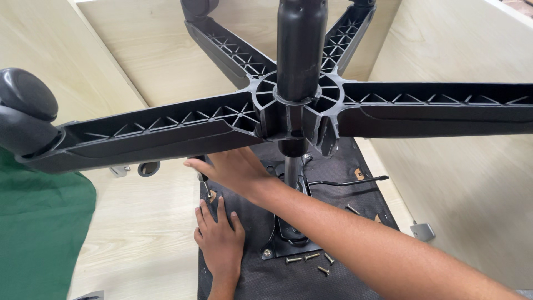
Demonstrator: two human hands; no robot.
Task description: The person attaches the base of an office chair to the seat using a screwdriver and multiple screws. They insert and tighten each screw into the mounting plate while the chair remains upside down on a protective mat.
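Observation:
An upturned office chair fills the view. Its black five-armed base (166, 130) spreads just under the camera around the gas cylinder (300, 50). Below it lies the black underside of the seat (255, 278) with a metal mounting plate (286, 247). My right hand (230, 169) reaches in under the left arm of the base and is closed on a small screwdriver (206, 188), whose tip points down at a fastener near the seat's left edge. My left hand (219, 236) lies flat on the seat just below that fastener, fingers together.
Several loose screws (311, 258) lie on the seat below the plate. A black lever (347, 181) juts right. A caster (25, 111) sits at the far left arm's end. Green cloth (39, 222) lies left, a metal bracket (423, 230) right, with pale wooden panels all round.

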